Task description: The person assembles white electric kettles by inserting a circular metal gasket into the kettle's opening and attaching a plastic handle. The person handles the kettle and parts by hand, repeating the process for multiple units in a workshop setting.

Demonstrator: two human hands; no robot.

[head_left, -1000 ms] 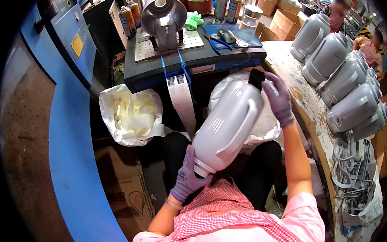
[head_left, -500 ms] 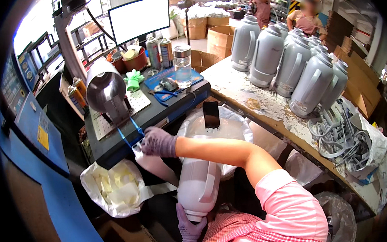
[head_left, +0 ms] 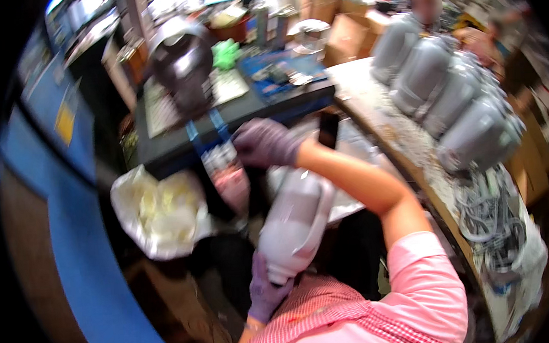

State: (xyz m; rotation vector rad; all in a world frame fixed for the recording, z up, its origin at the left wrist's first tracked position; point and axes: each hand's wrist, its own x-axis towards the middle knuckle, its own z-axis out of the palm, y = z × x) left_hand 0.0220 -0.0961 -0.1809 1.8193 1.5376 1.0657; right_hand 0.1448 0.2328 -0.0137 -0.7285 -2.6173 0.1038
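A pale grey thermos flask (head_left: 293, 224) with a side handle lies tilted across my lap, its neck end toward me. My left hand (head_left: 268, 291), in a purple-grey glove, is closed around that neck end. My right hand (head_left: 268, 142), in a matching glove, reaches across above the flask. Its curled fingers are at the edge of a printed sheet (head_left: 226, 177) that hangs from two blue straps (head_left: 219, 123) at the bench edge. Motion blur softens the fingers and the print.
A white bag (head_left: 157, 210) with pale yellowish scraps stands at left. On the dark bench is a metal cradle (head_left: 183, 64). Several grey flasks (head_left: 422, 74) and a heap of grey handles (head_left: 489, 234) occupy the right table (head_left: 381, 124). People are at work beyond.
The view has shifted and blurred. The sheet now shows its printed face, and my right hand stays beside it. The flask leans more to the right, still in my left hand.
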